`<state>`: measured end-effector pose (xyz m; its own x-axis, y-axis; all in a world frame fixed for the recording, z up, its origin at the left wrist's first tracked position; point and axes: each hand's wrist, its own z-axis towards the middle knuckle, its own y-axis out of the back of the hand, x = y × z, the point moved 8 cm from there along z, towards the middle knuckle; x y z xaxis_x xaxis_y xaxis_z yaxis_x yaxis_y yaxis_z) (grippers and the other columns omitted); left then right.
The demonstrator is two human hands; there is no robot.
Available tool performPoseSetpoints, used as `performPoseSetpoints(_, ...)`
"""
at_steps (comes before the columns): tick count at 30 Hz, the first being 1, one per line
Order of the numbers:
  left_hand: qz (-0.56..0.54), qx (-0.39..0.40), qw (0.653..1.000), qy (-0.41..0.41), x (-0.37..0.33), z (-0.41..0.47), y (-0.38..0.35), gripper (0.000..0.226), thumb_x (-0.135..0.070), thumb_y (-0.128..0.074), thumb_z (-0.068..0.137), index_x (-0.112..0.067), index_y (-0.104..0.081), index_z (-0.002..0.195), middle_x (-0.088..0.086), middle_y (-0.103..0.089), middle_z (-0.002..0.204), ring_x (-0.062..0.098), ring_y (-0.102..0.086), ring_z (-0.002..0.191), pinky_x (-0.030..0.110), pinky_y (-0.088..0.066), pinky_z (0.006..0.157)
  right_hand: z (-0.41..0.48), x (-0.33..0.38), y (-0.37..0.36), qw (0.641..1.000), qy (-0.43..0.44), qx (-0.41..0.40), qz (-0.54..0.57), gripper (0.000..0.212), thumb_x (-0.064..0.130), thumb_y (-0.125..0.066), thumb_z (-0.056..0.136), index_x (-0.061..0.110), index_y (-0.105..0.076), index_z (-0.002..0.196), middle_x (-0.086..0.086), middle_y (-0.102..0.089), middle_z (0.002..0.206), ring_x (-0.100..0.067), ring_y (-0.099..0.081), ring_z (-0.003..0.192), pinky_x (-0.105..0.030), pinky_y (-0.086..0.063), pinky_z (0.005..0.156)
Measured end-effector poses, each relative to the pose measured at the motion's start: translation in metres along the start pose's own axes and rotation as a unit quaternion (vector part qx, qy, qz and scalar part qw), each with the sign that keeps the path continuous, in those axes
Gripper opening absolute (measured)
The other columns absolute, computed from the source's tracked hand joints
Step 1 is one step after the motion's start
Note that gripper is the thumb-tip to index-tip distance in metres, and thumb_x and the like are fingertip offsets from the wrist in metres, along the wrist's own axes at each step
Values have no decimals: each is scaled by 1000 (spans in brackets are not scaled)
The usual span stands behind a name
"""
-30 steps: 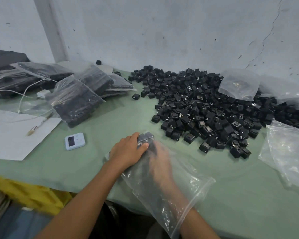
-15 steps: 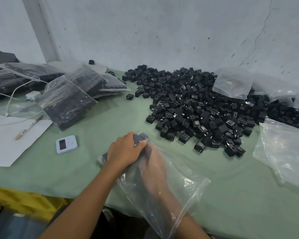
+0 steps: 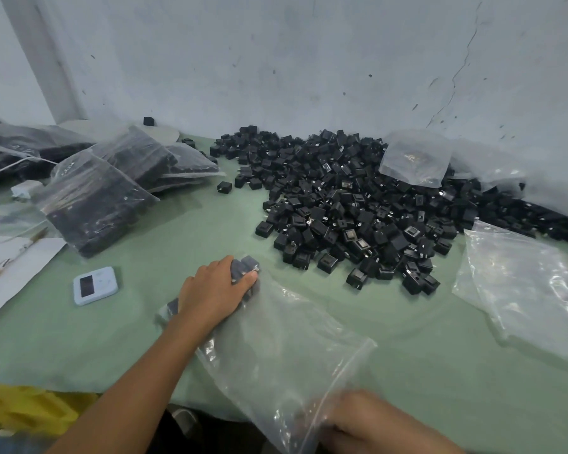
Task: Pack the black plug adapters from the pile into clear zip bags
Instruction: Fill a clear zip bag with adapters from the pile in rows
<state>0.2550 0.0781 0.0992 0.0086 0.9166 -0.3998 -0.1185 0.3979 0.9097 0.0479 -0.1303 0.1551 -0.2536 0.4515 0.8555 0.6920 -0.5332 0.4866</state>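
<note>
L hand (image 3: 217, 290) curled round adapters (image 3: 243, 267) thru bag (image 3: 276, 348), at its far end. R hand (image 3: 368, 421) at bag mouth, grip unclear. Pile (image 3: 358, 208) beyond. Advice: keep stack squared, flat, before adding more.

Filled bags (image 3: 95, 198) lie left of the adapter pile (image 3: 358, 204).

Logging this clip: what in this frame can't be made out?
- Head view: adapters in the zip bag, mostly covered by the left hand; count unreadable.
- Head view: right hand, blurred and cut off by the bottom edge; its grip on the bag unclear.
- Head view: small white device, screen too small to read.
</note>
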Motion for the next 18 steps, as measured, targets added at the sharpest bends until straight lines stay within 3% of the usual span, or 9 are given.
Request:
performPoseSetpoints(1,0,-3,1000,0,0,0,0,40,-70,-39,92,-32,-41,79,-16,-50,81,17,-52,84,37,-39,72,-11,7,6,1000,-9,8,12,37,16,-56,103,47,-74,97,34,-69,98,16,-61,101,-1,-39,90)
performPoseSetpoints(3,-2,-8,1000,-2,0,0,0,41,-70,-40,92,-31,-42,79,-16,-51,81,17,-53,84,37,-40,72,-33,3,51,991,7,-131,22,27,14,-60,100,36,-76,103,16,-74,102,0,-68,96,-12,-49,85)
performPoseSetpoints(5,-6,-10,1000,-4,-1,0,1,40,-69,-40,92,-31,-42,79,-15,-53,82,17,-54,85,37,-41,73,-42,-14,104,951,-11,-307,-27,34,8,-58,99,37,-76,99,13,-74,93,-3,-67,81,-17,-51,74)
performPoseSetpoints(7,-3,-8,1000,-3,-1,0,0,40,-69,-40,93,-31,-43,80,-15,-54,83,17,-54,85,37,-42,74,-23,-31,142,906,-46,-403,-124,37,5,-56,99,37,-74,101,20,-69,97,0,-62,83,-17,-46,75)
performPoseSetpoints(9,0,-10,1000,-3,-1,-1,1,41,-69,-41,93,-30,-44,80,-16,-53,81,17,-53,84,37,-41,72,14,-59,167,890,-132,-369,-234,41,2,-48,99,30,-68,119,16,-60,125,-5,-60,104,-25,-46,88)
performPoseSetpoints(11,-3,-13,1000,0,0,0,2,41,-69,-41,92,-30,-44,80,-16,-53,80,16,-53,82,37,-39,71,49,-94,174,875,-224,-259,-343,59,-7,-39,95,27,-52,142,6,-39,154,-20,-51,130,-36,-45,102)
performPoseSetpoints(12,-6,-13,1000,0,0,0,2,41,-69,-42,92,-29,-45,80,-16,-54,79,15,-53,81,37,-39,70,59,-108,174,859,-252,-216,-391,67,-9,-38,93,27,-42,149,6,-30,159,-24,-48,134,-40,-47,101)
performPoseSetpoints(16,-6,-18,1000,-4,0,1,2,43,-70,-41,92,-29,-42,77,-15,-54,79,16,-54,81,36,-40,69,69,-136,177,818,-282,-155,-476,60,7,-46,97,28,-31,151,-2,-45,139,-29,-60,112,-39,-49,75)
performPoseSetpoints(18,-4,-15,1000,-5,0,1,2,43,-70,-41,92,-29,-43,78,-14,-55,79,16,-54,82,37,-40,69,66,-145,175,830,-278,-160,-457,46,28,-48,101,24,-36,146,-3,-48,127,-26,-58,107,-39,-50,78)
